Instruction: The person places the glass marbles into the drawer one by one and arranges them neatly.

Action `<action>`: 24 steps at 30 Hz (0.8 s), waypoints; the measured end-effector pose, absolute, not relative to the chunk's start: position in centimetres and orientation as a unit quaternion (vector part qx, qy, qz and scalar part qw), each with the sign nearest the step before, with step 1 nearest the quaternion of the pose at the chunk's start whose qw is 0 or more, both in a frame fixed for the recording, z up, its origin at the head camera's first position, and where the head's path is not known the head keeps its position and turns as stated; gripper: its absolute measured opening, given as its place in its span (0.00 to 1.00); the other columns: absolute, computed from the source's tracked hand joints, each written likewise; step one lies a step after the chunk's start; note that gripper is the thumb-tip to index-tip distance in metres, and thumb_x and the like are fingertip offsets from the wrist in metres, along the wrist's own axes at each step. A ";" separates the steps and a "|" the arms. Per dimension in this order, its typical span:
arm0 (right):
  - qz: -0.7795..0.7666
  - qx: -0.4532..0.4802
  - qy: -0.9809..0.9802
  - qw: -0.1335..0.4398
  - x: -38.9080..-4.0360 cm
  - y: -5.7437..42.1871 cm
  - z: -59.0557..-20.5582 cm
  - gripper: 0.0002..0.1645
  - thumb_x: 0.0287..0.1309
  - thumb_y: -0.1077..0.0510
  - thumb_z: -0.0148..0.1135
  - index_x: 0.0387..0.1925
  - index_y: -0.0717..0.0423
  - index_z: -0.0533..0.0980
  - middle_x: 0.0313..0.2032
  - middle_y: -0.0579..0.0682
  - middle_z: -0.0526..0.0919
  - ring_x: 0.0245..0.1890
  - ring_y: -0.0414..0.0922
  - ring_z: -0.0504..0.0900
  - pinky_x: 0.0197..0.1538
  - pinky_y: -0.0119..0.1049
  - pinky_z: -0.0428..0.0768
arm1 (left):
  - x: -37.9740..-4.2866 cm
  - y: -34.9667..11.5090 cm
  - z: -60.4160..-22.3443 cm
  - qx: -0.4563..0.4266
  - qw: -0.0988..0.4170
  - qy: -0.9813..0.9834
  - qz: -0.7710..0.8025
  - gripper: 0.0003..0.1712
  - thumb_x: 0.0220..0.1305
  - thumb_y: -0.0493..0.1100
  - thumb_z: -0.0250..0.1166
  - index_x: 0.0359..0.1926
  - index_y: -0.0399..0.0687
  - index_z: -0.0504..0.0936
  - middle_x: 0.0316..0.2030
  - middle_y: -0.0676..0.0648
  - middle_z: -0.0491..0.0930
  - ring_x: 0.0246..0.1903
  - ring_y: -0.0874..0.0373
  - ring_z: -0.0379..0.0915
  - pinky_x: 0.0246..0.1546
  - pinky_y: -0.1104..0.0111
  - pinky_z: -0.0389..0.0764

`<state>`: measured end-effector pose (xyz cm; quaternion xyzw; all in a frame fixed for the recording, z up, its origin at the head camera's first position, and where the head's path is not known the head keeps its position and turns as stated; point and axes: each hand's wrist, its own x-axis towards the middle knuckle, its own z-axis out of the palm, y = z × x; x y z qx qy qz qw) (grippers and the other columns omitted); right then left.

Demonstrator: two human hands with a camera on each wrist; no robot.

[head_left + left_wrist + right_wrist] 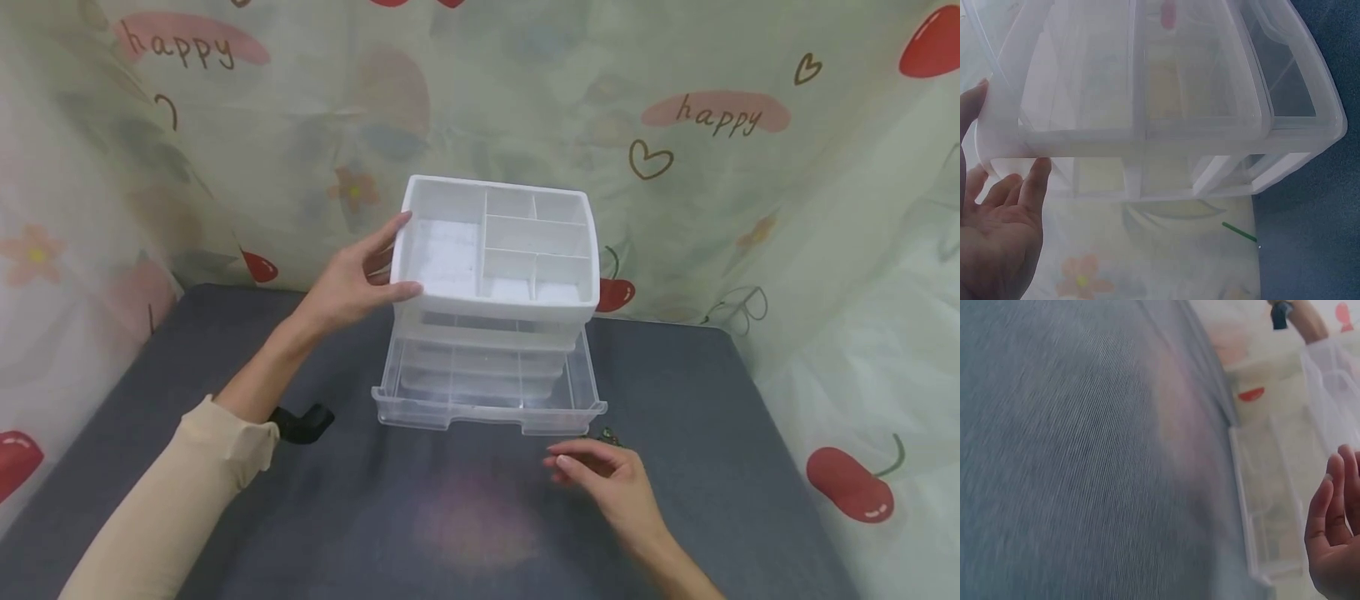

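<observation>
A white plastic drawer organizer [495, 312] stands on the dark table, topped by a divided tray [446, 258] with bare compartments. Its clear bottom drawer [487, 415] is pulled out at the front. My left hand [348, 279] holds the tray's left side, the thumb at the front corner and the index finger farther back on the rim. In the left wrist view, fingertips [1040, 169] of this hand lie against the organizer's side. Just in front of the drawer's right corner hovers my right hand [600, 479], fingers loosely bent, with nothing visible in them.
Beyond my right fingers a small dark-green object [609, 436] partly shows. A black wrist device [303, 423] sticks out by my left cuff. The printed curtain [525, 83] hangs behind the grey-blue table [675, 392] and along its sides. A thin wire [742, 308] lies near the back right corner.
</observation>
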<state>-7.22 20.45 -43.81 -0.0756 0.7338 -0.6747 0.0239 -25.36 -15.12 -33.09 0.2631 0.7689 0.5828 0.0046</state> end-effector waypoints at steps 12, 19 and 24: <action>-0.647 -0.093 0.757 0.008 -6.9 24.2 -44.6 0.13 0.62 0.68 0.65 0.46 0.72 0.80 0.41 0.63 0.86 0.42 0.53 0.87 0.44 0.41 0.83 | -25.1 -15.1 -33.1 0.264 0.005 0.778 0.570 0.48 0.61 0.37 0.71 0.77 0.58 0.57 0.76 0.56 0.54 0.72 0.53 0.55 0.63 0.60 0.68; -0.596 -0.082 0.799 -0.015 -6.9 26.7 -45.3 0.11 0.61 0.66 0.67 0.45 0.67 0.82 0.41 0.62 0.87 0.42 0.52 0.87 0.43 0.35 0.83 | -25.1 -15.1 -33.1 0.256 0.007 0.773 0.580 0.48 0.61 0.36 0.71 0.77 0.61 0.58 0.76 0.54 0.54 0.72 0.52 0.55 0.63 0.60 0.68; -0.573 -0.076 0.815 -0.034 -7.0 28.4 -45.7 0.11 0.60 0.68 0.67 0.45 0.68 0.82 0.41 0.64 0.86 0.42 0.51 0.87 0.42 0.33 0.82 | -25.2 -15.1 -33.0 0.262 0.006 0.768 0.584 0.48 0.61 0.35 0.71 0.77 0.59 0.58 0.76 0.52 0.54 0.72 0.51 0.55 0.63 0.60 0.69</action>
